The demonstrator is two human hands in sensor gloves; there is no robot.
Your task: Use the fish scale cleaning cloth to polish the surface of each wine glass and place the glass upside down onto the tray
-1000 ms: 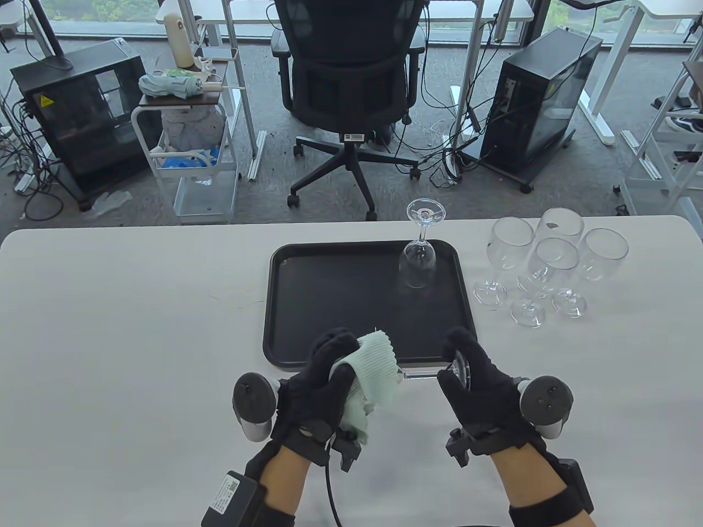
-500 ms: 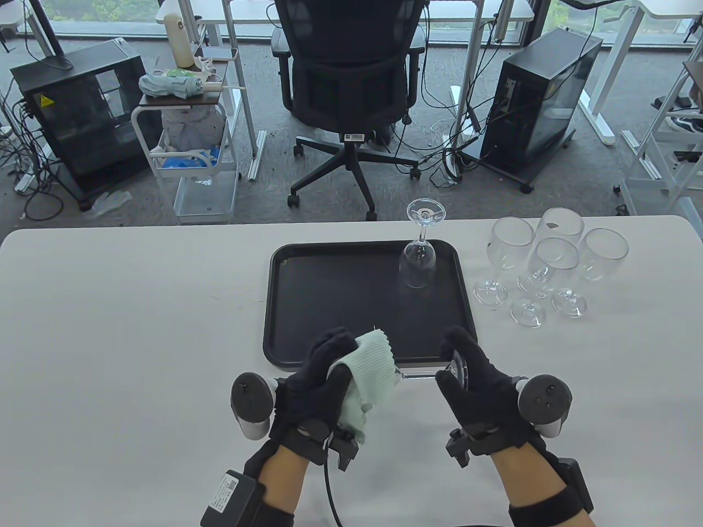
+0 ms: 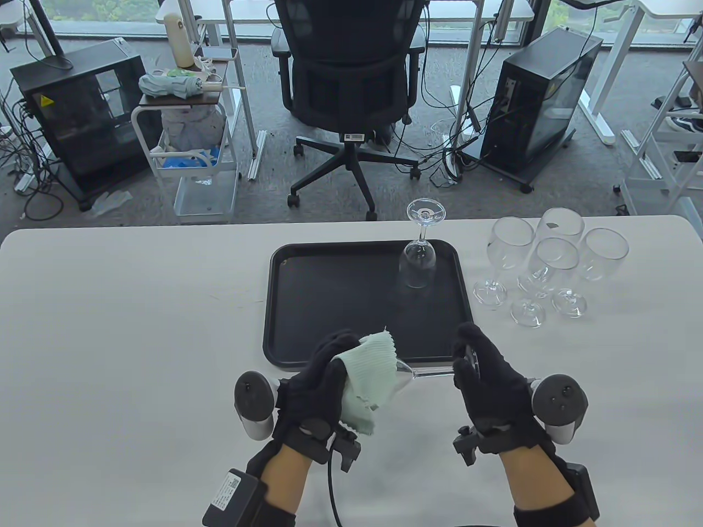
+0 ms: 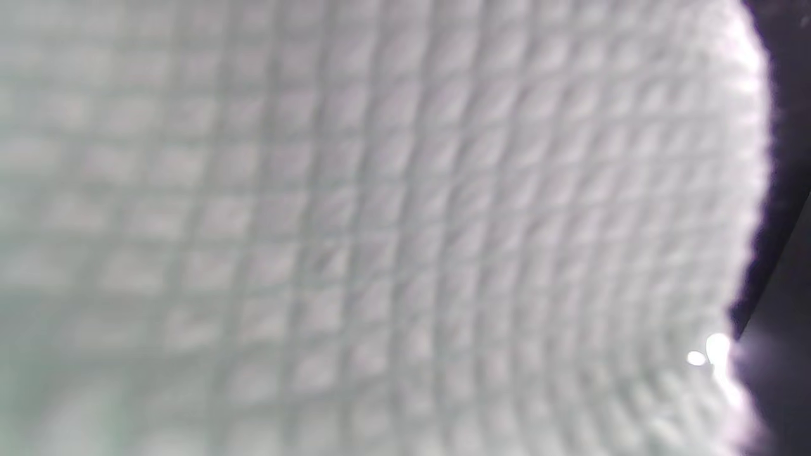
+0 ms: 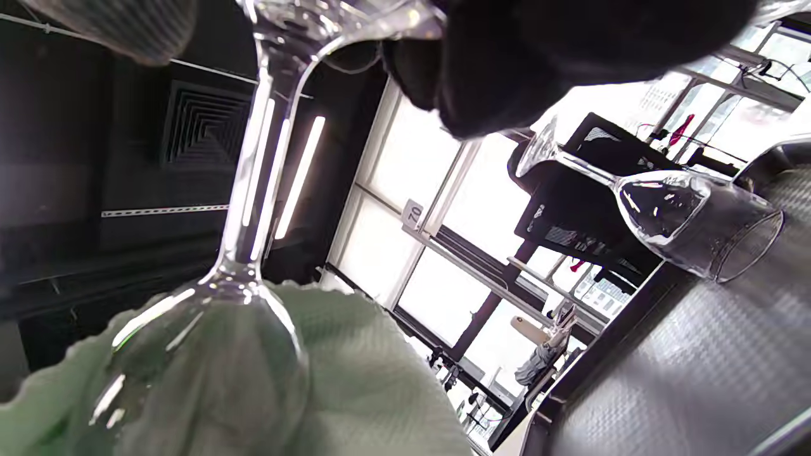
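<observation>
Your left hand (image 3: 316,379) wraps the pale green fish scale cloth (image 3: 368,379) around the bowl of the wine glass (image 3: 409,374), and your right hand (image 3: 483,379) pinches the foot, so the glass lies on its side in the air over the near edge of the black tray (image 3: 285,307). Both grips are curled tight on what they carry.

The thin stem between your hands is the weak point — twist the bowl against a fixed foot and it could snap. The cloth hides most of the bowl, so you could squeeze the rim harder than you mean to. And when you invert it, a careless swing could knock the upturned glass (image 3: 418,263) standing at the tray's far right.

Count — one glass in hand, one upside down on the tray, four upright glasses (image 3: 549,263) bunched on the desk (image 3: 137,329) just right of the tray: six in all. One cloth, one tray.
</observation>
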